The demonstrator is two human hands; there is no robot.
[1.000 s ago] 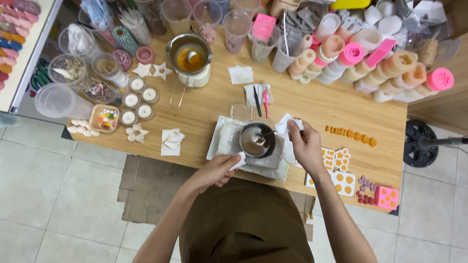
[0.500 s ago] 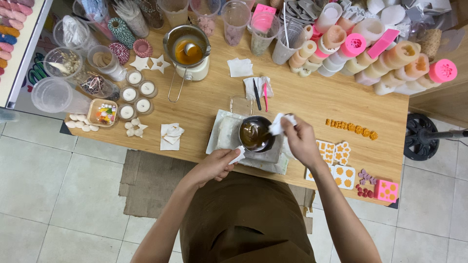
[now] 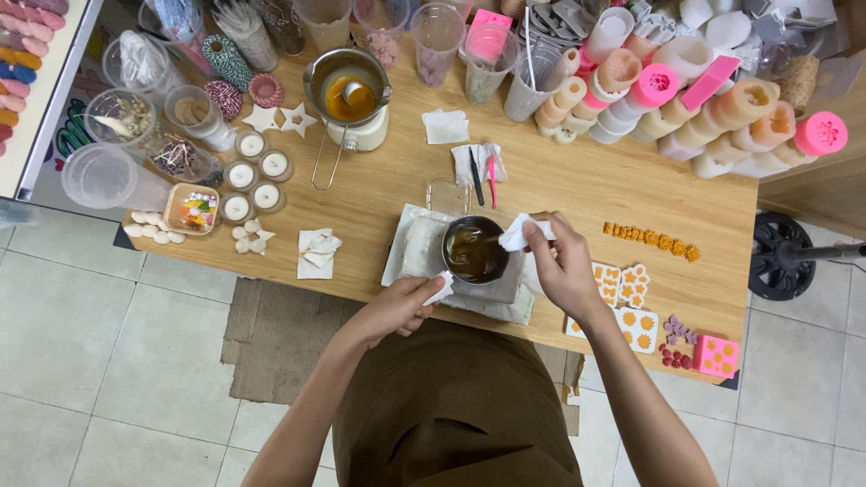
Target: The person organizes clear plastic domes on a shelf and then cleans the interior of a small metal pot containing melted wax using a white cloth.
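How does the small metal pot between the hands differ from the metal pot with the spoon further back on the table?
The small pot sits on white paper sheets, gripped at its handle by the left hand; the back pot stands untouched on a white base. The small pot's contents look brown, the back pot's orange. Only the back pot holds a spoon. Both are round metal.

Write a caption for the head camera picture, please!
Left hand steadies a small pot while right hand holds a tissue at its rim.

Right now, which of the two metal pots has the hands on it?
The small dark pot at the near table edge: left hand grips its handle through tissue, right hand holds tissue at its rim. The pot on the white base stands untouched.
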